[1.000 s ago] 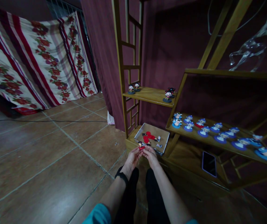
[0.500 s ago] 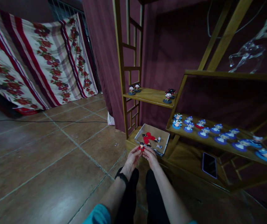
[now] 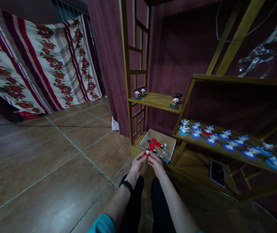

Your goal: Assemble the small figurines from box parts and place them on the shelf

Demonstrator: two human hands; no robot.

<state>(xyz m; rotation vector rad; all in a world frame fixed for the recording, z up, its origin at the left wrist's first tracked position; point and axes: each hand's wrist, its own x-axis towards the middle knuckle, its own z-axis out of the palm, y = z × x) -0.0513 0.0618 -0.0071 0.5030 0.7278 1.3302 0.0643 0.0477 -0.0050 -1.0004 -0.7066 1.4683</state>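
Between my two hands I hold a small figurine [image 3: 147, 152] with dark hair and a red base, upright just in front of the box. My left hand [image 3: 138, 162] is closed on its left side, fingertips at the base. From the other side my right hand [image 3: 155, 161] pinches the same figurine. Right behind it, a shallow cardboard box [image 3: 169, 141] sits on the low shelf. Inside lie several red discs [image 3: 155, 142] and small dark-haired and white figures [image 3: 165, 153]. My fingers hide part of the red base.
Two pairs of dark-haired figurines [image 3: 174, 101] stand on the shelf above the box. Several blue-and-white figurines [image 3: 211, 138] line the right shelf, with a phone [image 3: 217, 173] below. A clear deer ornament [image 3: 259, 56] stands higher. A black cable [image 3: 48, 125] crosses the tiled floor.
The view has shifted very slightly. Both hands stay in the same place with the figurine between them, and the box and shelves are as before.
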